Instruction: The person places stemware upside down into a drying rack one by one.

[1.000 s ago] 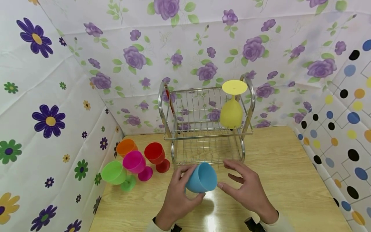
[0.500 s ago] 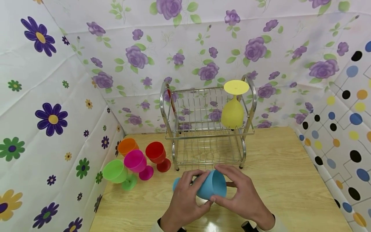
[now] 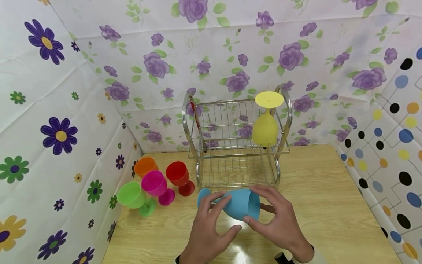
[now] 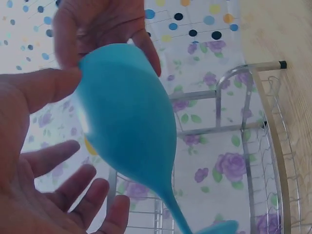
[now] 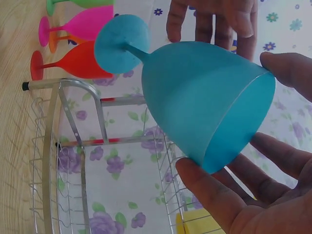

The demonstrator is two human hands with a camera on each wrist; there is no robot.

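Observation:
A blue plastic goblet (image 3: 238, 204) lies sideways in the air over the table, its rim toward the right and its foot toward the left. My right hand (image 3: 280, 220) grips it by the rim, thumb on the near side and fingers on the far side, as the right wrist view confirms. Around the stem side, my left hand (image 3: 211, 229) has its fingers loosely spread and its thumb apart from the bowl. In the left wrist view the goblet (image 4: 129, 109) shows a gap to most of the left fingers; whether any fingertip touches it I cannot tell.
A two-tier metal dish rack (image 3: 237, 156) stands behind the hands, with a yellow goblet (image 3: 265, 128) upside down on its upper tier. To the left stand red (image 3: 177, 173), magenta (image 3: 154, 183), orange (image 3: 145, 167) and green (image 3: 131, 195) goblets. Patterned cloth walls surround the wooden table (image 3: 323, 205).
The blue goblet has turned level and shifted right. My right hand came in and took its rim, while my left hand loosened its hold and spread its fingers.

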